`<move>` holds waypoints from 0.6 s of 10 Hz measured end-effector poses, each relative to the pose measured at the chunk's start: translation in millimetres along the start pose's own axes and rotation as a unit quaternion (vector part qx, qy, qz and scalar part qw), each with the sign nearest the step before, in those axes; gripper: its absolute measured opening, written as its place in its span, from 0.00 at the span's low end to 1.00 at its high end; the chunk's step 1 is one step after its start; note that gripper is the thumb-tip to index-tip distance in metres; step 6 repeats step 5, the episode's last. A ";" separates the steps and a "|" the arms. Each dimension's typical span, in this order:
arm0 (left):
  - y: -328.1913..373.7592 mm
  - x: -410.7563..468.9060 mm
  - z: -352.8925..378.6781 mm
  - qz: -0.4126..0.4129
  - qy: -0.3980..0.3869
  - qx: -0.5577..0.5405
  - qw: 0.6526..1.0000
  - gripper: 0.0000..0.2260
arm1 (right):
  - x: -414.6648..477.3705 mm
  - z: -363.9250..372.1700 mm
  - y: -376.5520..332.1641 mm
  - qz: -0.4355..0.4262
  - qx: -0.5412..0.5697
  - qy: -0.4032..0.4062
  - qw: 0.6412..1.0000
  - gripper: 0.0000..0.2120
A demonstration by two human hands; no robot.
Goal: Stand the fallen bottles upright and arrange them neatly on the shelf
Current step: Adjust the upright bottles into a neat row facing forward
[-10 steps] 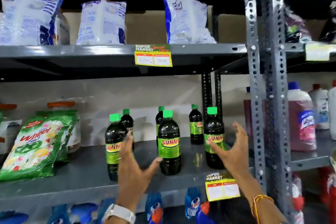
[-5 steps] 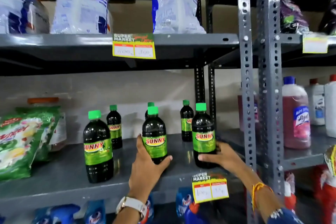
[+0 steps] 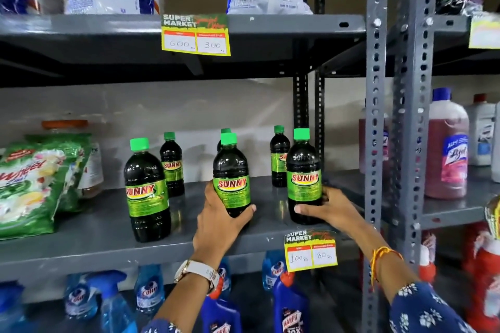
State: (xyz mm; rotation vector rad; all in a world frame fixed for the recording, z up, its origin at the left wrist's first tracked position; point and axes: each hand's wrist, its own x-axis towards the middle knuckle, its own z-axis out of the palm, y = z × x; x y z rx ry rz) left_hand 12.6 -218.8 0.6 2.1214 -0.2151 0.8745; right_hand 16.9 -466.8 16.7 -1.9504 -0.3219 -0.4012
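Observation:
Several dark Sunny bottles with green caps stand upright on the grey middle shelf (image 3: 94,240). My left hand (image 3: 220,220) wraps the base of the front middle bottle (image 3: 230,176). My right hand (image 3: 328,208) grips the lower part of the front right bottle (image 3: 303,176). A third front bottle (image 3: 146,189) stands alone to the left, touched by neither hand. Behind stand a back left bottle (image 3: 172,165), a back right bottle (image 3: 279,157), and one more of which only the cap (image 3: 225,131) shows behind the middle bottle.
Green detergent bags (image 3: 32,184) lean at the shelf's left. A perforated grey upright (image 3: 376,116) stands close to the right bottle. Price tags (image 3: 311,250) hang on the shelf edges. Pink cleaner bottles (image 3: 446,149) fill the neighbouring shelf; blue spray bottles (image 3: 113,303) sit below.
A second ago both hands were open in front of the bottles. They have closed on the front middle and front right bottles, and the view has moved closer to the shelf.

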 end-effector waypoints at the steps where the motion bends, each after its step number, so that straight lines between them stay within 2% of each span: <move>1: -1.2 -0.1 0.7 -0.001 -0.006 -0.009 1.000 0.43 | 1.4 0.5 1.1 0.000 0.001 -0.002 1.000 0.18; 3: -2.5 0.5 0.5 0.007 -0.014 -0.036 0.999 0.44 | -1.3 0.1 -2.5 -0.011 0.011 -0.018 1.000 0.19; 4: -3.6 0.0 -2.6 0.015 -0.011 -0.070 0.997 0.46 | -4.6 2.7 -0.7 -0.010 0.055 0.044 0.997 0.30; 5: -8.0 -11.4 -9.8 0.027 0.019 -0.141 0.989 0.42 | -20.4 12.7 -3.5 -0.032 0.116 0.167 0.979 0.46; 6: -8.0 -11.4 -9.8 0.027 0.019 -0.141 0.989 0.42 | -20.4 12.7 -3.5 -0.032 0.116 0.167 0.979 0.46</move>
